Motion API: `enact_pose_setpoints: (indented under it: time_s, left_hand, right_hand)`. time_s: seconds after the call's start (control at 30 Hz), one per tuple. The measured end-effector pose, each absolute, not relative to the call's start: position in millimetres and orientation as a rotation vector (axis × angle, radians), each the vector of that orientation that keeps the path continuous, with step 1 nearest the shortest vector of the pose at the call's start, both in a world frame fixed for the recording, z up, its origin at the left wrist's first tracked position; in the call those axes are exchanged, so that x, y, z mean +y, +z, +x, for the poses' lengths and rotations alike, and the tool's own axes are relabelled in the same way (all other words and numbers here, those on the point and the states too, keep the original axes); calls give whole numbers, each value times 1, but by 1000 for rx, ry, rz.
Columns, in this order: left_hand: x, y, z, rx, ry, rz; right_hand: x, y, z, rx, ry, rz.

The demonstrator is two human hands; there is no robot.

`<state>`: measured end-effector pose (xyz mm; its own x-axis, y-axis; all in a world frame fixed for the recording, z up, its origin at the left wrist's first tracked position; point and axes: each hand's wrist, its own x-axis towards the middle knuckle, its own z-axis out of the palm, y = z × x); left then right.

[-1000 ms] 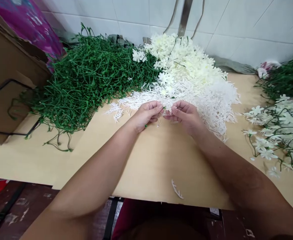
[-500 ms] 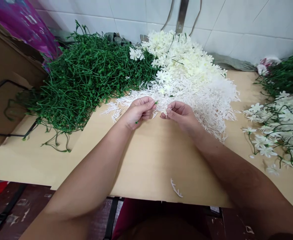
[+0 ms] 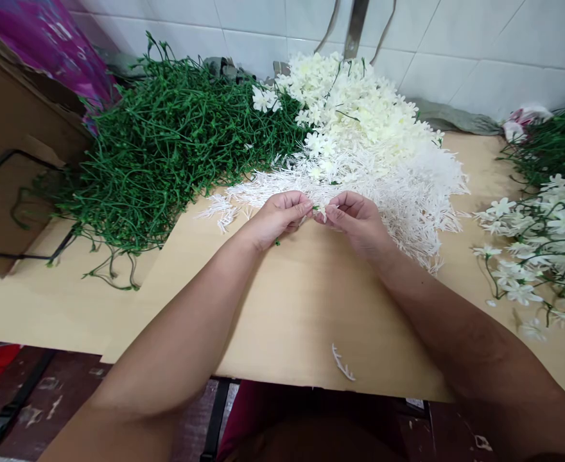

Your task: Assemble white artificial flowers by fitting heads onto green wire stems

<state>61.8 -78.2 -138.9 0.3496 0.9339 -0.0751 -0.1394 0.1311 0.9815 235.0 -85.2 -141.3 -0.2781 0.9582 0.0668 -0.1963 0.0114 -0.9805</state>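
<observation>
My left hand pinches a green plastic stem, whose tip pokes out past the fingertips; a bit of its other end shows below the palm. Close against that tip, my right hand is closed on a small white piece, mostly covered by the fingers, so its exact shape cannot be made out. Just behind both hands spreads a heap of thin white branched pieces. Beyond it rises a pile of cream artificial flower heads.
Green artificial stems are heaped at the left, beside a cardboard box and a purple bag. Assembled white flowers on stems lie at the right. One white sprig rests near the front edge of the cardboard sheet.
My left hand has moved right, bringing the green stem's tip up against the white piece in my right hand. The right hand has barely shifted. The view has tilted slightly.
</observation>
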Motion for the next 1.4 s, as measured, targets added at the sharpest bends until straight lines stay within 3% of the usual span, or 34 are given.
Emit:
enact_pose_setpoints:
  time_s: [0.23, 0.5, 0.83, 1.2, 1.4]
  left_hand:
    - [-78, -139, 63, 916, 945, 1183]
    - [-80, -138, 64, 1002, 882, 1224]
    - [-81, -134, 65, 925, 897, 1188]
    - [-80, -137, 65, 949, 875, 1248]
    - [-80, -136, 66, 963, 833, 1284]
  right_hand:
    - [-84, -144, 234, -1333, 1414, -891]
    - [-87, -145, 231, -1567, 1078, -920]
    - [-86, -145, 235, -1387, 1323, -854]
    - [-85, -149, 233, -1549, 1085, -905]
    - [-86, -146, 235, -1593, 1135, -936]
